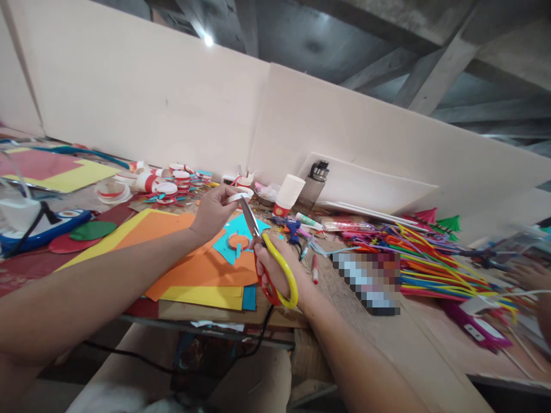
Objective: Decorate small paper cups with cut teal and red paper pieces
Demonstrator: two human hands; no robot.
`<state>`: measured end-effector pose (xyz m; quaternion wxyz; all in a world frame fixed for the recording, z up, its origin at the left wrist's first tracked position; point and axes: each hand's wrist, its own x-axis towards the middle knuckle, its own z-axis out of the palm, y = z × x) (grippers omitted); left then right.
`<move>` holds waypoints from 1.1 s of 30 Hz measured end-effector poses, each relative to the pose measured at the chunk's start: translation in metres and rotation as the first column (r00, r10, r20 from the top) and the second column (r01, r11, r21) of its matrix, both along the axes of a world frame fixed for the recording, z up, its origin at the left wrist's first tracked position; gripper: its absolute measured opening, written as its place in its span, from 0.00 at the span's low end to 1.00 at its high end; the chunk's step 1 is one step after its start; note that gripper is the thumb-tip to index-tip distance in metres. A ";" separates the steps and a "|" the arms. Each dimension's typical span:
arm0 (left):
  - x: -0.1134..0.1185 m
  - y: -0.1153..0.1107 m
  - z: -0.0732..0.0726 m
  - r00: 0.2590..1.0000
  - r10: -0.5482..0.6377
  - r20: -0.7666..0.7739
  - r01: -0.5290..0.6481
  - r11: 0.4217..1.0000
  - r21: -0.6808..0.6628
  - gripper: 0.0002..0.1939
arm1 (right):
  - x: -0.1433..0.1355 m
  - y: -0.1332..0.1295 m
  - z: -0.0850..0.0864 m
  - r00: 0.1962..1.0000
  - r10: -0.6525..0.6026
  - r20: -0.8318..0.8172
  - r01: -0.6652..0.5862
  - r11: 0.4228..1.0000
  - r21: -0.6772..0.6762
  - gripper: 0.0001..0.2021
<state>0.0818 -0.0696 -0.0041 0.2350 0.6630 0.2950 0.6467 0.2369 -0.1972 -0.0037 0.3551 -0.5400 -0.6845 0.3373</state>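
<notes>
My left hand (214, 211) pinches a small white piece (239, 197) that looks like a strip or ring cut from a paper cup. My right hand (278, 269) grips scissors (284, 275) with a yellow and a red handle loop. Their blades point up and left, with the tips at the white piece; whether they cut into it I cannot tell. Below the hands, a round orange-topped piece (238, 242) with a blue tab lies on blue paper (221, 248). Under that are orange paper (189, 269) and yellow paper (202, 297).
Red-and-white cut cup pieces (167, 192) cluster at the back left. Stacked paper cups (290, 192) and a dark bottle (312, 192) stand behind my hands. A blue glue gun (293, 226), a pixelated phone-like object (365, 284) and colourful pipe cleaners (434, 264) lie rightward. Another person's hand (531, 272) shows far right.
</notes>
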 end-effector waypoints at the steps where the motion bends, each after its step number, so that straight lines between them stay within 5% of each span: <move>1: 0.000 0.000 0.000 1.000 -0.002 -0.002 0.002 1.000 -0.002 0.03 | 0.000 -0.001 0.000 1.000 -0.006 -0.001 0.006 1.000 -0.006 0.10; 11: -0.001 -0.004 0.004 1.000 -0.024 0.018 0.025 0.998 -0.063 0.04 | -0.007 -0.003 0.015 0.999 -0.049 0.009 0.049 0.996 -0.080 0.08; 16: -0.003 0.007 0.002 0.983 -0.109 0.149 0.135 0.974 -0.180 0.07 | 0.002 -0.001 0.016 0.997 0.041 0.071 -0.043 0.999 0.018 0.10; 23: -0.004 0.015 0.000 0.774 -0.444 0.452 0.610 0.715 -0.341 0.13 | 0.026 0.017 0.011 0.951 -0.139 0.278 0.035 0.936 0.350 0.10; 33: -0.010 0.018 0.003 0.689 -0.545 0.478 0.723 0.571 -0.390 0.11 | 0.038 0.028 0.006 0.755 -0.314 0.576 0.039 0.898 0.439 0.16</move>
